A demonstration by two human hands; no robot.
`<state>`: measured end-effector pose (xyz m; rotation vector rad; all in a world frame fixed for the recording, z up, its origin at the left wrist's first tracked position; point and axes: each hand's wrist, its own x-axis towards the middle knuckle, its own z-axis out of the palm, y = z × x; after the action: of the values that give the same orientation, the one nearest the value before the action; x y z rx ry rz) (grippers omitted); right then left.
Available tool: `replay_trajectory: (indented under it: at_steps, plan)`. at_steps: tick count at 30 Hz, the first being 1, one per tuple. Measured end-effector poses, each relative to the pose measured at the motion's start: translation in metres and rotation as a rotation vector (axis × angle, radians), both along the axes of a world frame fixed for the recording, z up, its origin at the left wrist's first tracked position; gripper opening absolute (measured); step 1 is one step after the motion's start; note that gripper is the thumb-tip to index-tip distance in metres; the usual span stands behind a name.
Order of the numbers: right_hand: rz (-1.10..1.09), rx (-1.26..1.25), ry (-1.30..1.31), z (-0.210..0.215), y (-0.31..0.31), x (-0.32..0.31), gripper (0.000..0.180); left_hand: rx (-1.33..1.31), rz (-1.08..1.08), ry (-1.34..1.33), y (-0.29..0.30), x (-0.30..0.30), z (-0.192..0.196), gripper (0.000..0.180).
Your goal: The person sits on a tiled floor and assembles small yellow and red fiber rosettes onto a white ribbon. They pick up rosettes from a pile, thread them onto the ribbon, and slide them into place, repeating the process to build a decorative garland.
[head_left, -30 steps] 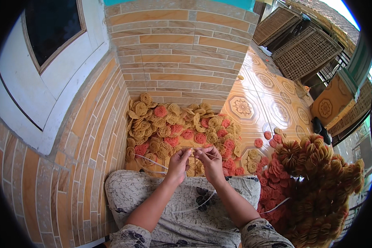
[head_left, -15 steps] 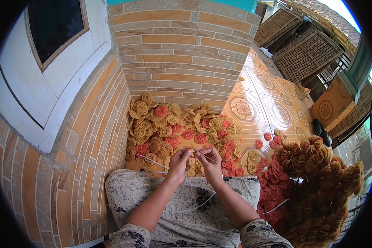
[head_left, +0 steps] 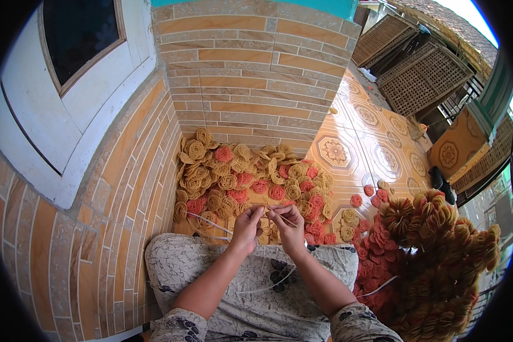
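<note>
Above my lap both hands meet, fingertips almost touching. My left hand (head_left: 247, 228) is closed in a pinch, thumb upward, at one end of a thin tan strand. My right hand (head_left: 289, 227) pinches the same strand (head_left: 280, 216) between thumb and forefinger, and part of it lies across the fingers. The strand's finer shape is too small to make out. Just beyond the hands lies a heap of tan coiled rosettes (head_left: 196, 150) mixed with coral-pink rosettes (head_left: 223, 154).
Beside my right arm stand bundled tan-and-red rosettes (head_left: 433, 239) and a coral pile (head_left: 376, 251). A white strip (head_left: 211, 223) sticks out left of my hands. A tiled wall (head_left: 239, 85) closes off the front; the patterned tile floor (head_left: 353, 142) extends right, toward dark shoes (head_left: 442, 183).
My right fingers have shifted slightly around the strand, and less of it shows across them. My left hand keeps nearly the same place.
</note>
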<state>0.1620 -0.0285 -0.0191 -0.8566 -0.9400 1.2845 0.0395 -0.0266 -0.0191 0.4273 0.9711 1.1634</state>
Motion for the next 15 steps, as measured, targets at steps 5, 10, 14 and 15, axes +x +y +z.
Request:
replay_trajectory:
  at_steps: [5,10,14,15]
  plan:
    - [0.004,0.006,-0.016,-0.0026,0.0001,-0.0009,0.011,-0.010,-0.001,-0.097,0.0005,-0.0013,-0.0016,0.009]
    - [-0.008,0.007,-0.047,-0.0032,0.0002,-0.0005,0.012,-0.005,-0.003,-0.126,0.0009,-0.0017,-0.0021,0.009]
    - [-0.005,0.016,-0.036,-0.0037,0.0007,-0.0008,0.012,-0.009,-0.013,-0.118,0.0007,-0.0012,-0.0020,0.010]
    - [-0.006,0.021,-0.022,-0.0041,0.0008,-0.0011,0.011,-0.014,-0.007,-0.115,0.0007,-0.0010,-0.0021,0.010]
